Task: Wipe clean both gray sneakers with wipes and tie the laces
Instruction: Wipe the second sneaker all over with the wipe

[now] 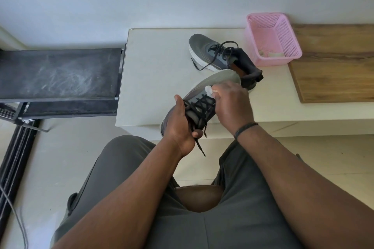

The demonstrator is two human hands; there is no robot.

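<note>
A plain white wall backs a low pale table [162, 70], and I am seated in front of it, looking down over my knees. My left hand [178, 125] grips the heel end of one gray sneaker [202, 95], thumb up the side and fingers curled under, tilting the toe away so the upper faces me. My right hand [230, 103] pinches a white wipe [209, 89] against the shoe beside the laces [202, 105], which hang loose and untied. I judge the lift keeps the shoe steady for rubbing. The other sneaker [212, 54] waits on the table, laces loose too, just beside a pink basket [273, 36] that seems to hold a few scraps. A wooden board [334, 66] lies further right.
</note>
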